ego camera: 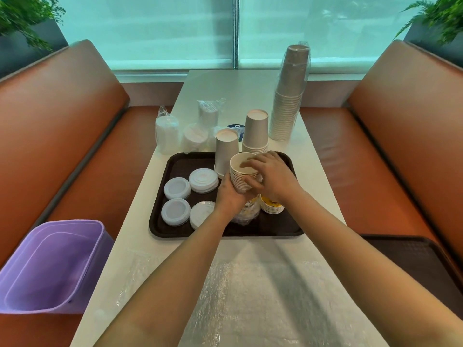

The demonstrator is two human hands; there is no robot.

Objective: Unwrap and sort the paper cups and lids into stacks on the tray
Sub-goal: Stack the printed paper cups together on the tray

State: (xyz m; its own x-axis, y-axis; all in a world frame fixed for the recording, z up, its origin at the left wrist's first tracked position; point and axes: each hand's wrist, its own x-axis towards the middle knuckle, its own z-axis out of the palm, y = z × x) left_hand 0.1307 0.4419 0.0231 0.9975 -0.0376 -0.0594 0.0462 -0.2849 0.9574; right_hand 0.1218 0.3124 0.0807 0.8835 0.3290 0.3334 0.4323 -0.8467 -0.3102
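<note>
We see the left hand wrapped around the side of a nested stack of small paper cups, held mouth-up above the dark tray on the tabletop. The right hand curls its fingers over the stack's rim and right side. Crumpled plastic wrap hangs beneath. Four piles of white lids sit on the tray's left; two upturned grey cup stacks stand at its far edge.
</note>
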